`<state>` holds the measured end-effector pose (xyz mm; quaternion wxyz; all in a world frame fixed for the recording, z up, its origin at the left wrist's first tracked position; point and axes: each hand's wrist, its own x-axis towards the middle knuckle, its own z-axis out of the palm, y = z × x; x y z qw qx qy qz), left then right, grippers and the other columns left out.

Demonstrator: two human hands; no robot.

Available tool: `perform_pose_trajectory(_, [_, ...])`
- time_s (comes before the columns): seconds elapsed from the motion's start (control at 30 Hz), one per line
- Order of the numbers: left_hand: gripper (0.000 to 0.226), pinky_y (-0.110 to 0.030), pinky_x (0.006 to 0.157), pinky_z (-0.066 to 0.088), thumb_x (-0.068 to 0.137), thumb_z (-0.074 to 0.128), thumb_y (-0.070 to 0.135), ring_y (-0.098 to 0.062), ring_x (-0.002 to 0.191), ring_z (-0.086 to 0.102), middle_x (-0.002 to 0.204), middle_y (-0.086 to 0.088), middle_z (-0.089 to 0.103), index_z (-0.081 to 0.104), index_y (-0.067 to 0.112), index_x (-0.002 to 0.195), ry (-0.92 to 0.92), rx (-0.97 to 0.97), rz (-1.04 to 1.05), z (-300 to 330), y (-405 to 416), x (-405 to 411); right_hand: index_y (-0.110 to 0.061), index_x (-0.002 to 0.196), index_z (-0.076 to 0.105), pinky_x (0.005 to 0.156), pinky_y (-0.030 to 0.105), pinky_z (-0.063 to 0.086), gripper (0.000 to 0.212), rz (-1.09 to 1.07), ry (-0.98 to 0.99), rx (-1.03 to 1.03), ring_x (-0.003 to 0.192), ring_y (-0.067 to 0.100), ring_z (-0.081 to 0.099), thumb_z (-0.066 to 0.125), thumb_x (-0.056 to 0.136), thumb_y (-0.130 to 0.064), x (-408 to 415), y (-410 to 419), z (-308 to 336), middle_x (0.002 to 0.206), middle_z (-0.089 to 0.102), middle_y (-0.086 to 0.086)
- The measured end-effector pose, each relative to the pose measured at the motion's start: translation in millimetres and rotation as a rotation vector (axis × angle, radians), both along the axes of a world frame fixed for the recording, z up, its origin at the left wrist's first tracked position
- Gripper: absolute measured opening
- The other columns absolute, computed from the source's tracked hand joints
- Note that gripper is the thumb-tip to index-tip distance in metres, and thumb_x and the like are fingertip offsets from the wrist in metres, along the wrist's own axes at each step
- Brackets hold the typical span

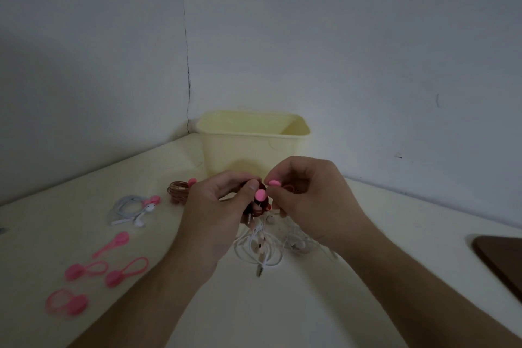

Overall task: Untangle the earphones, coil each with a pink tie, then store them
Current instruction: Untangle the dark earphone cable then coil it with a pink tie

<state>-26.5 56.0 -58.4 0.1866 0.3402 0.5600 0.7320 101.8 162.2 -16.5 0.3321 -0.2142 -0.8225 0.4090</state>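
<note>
We see both hands raised together over the middle of the pale table, just in front of a yellow plastic bin that stands at the table's far corner against the wall. The left hand is curled around a dark red coiled earphone, its thumb pressed on top of the bundle. The right hand pinches one round end of a pink tie between fingertips, while the tie's other round end sits against the coil between the two hands.

Beneath the hands, on the table, lies a loose tangle of white earphones, the cords looped over one another with a jack plug pointing toward the near edge. Toward the left edge lies a white earphone coil already bound with a pink tie, and beyond it, nearer the bin, a brown earphone coil also carrying a pink tie. Four spare pink ties lie apart from one another near the left edge, closer to us. A dark brown board shows at the right edge of the table
</note>
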Motion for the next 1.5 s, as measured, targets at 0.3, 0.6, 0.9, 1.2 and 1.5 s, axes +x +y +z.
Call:
perform_pose_trajectory(0.3, [0.011, -0.027, 0.055, 0.055, 0.097, 0.069, 0.007, -0.018, 0.068, 0.071, 0.087, -0.012, 0.077, 0.080, 0.008, 0.099, -0.051, -0.034, -0.008, 0.6, -0.6, -1.4, -0.022, 0.079, 0.075, 0.061, 0.009, 0.049, 0.018, -0.090, -0.012, 0.167, 0.070, -0.001, 0.070, 0.079, 0.089, -0.008, -5.8, -12.7, -8.0, 0.073, 0.074, -0.012])
perform_pose_trajectory(0.6, [0.012, -0.032, 0.058, 0.059, 0.097, 0.069, 0.008, -0.019, 0.069, 0.070, 0.089, -0.015, 0.078, 0.081, 0.011, 0.096, -0.047, -0.061, -0.042, 0.9, -1.8, 2.1, -0.023, 0.076, 0.073, 0.060, 0.017, 0.053, 0.018, -0.124, -0.039, 0.235, 0.070, 0.005, 0.069, 0.077, 0.088, -0.009, -7.8, -15.0, -13.2, 0.070, 0.073, -0.009])
perform_pose_trajectory(0.9, [0.018, -0.034, 0.069, 0.060, 0.097, 0.070, 0.008, -0.022, 0.080, 0.074, 0.095, -0.007, 0.080, 0.083, 0.020, 0.095, 0.047, -0.120, -0.125, 0.3, -2.9, 5.3, -0.023, 0.091, 0.059, 0.057, 0.018, 0.052, 0.017, -0.166, -0.151, 0.134, 0.071, 0.007, 0.068, 0.072, 0.088, -0.013, -7.1, -8.2, -15.3, 0.081, 0.069, -0.004])
perform_pose_trajectory(1.2, [0.017, -0.030, 0.064, 0.056, 0.097, 0.068, 0.007, -0.019, 0.070, 0.072, 0.089, -0.011, 0.079, 0.083, 0.016, 0.097, 0.064, -0.102, -0.183, 3.7, -4.4, 6.2, -0.029, 0.098, 0.075, 0.049, 0.010, 0.043, 0.018, -0.031, -0.210, 0.116, 0.063, 0.002, 0.070, 0.063, 0.092, -0.017, -1.9, -5.1, -10.0, 0.084, 0.076, -0.010])
perform_pose_trajectory(1.5, [0.016, -0.031, 0.066, 0.058, 0.098, 0.066, 0.006, -0.024, 0.073, 0.072, 0.095, -0.018, 0.075, 0.081, 0.013, 0.097, 0.067, -0.114, -0.204, 3.5, -3.8, 6.5, -0.021, 0.092, 0.071, 0.050, 0.011, 0.041, 0.019, 0.027, -0.203, 0.076, 0.056, 0.001, 0.068, 0.058, 0.096, -0.007, -1.1, -2.8, -9.7, 0.078, 0.075, -0.008])
